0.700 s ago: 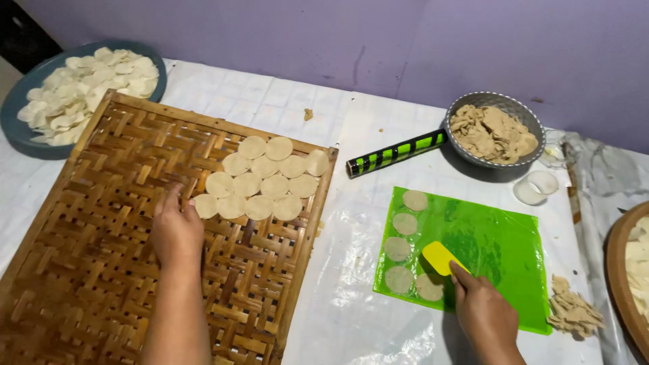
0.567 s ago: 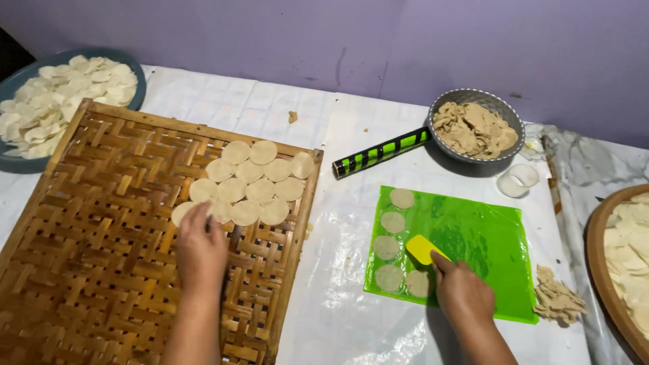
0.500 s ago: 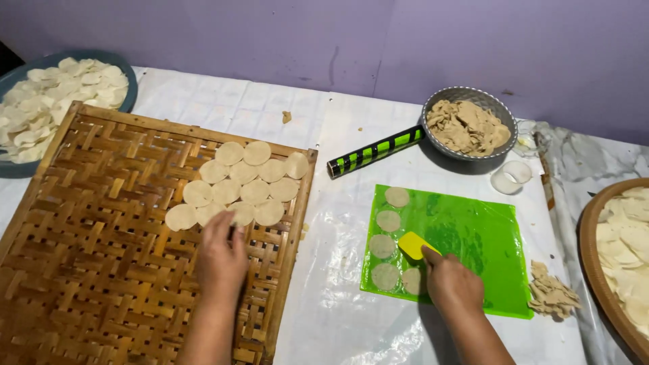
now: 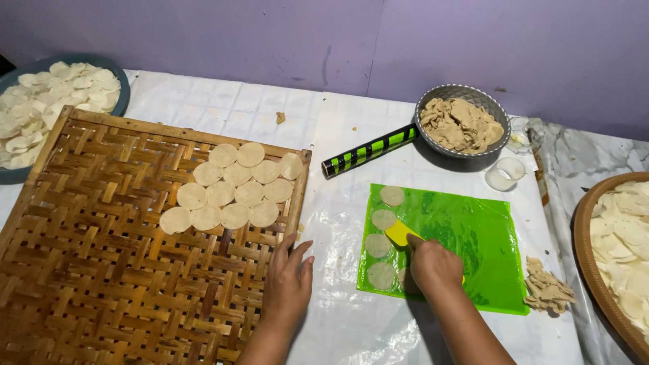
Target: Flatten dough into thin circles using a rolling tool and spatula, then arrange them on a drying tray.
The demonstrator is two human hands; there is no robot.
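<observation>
My right hand (image 4: 435,265) grips a yellow scraper (image 4: 400,232) on a green plastic sheet (image 4: 473,236), its blade next to a column of round flat dough discs (image 4: 383,220). My left hand (image 4: 289,284) lies flat, fingers apart, on the right edge of a woven bamboo tray (image 4: 101,270). Several dough discs (image 4: 233,192) lie in overlapping rows on the tray, just above that hand.
A green-and-black striped rolling pin (image 4: 370,150) lies beside a grey bowl of dough scraps (image 4: 462,122). A small clear cup (image 4: 503,174) stands near it. Loose scraps (image 4: 546,287) lie right of the sheet. A blue dish of discs (image 4: 40,108) is far left, a round tray (image 4: 618,243) far right.
My left hand has slid from the middle of the bamboo tray to its right edge. My right hand pushed the scraper up the sheet toward the upper discs. The camera view shifted.
</observation>
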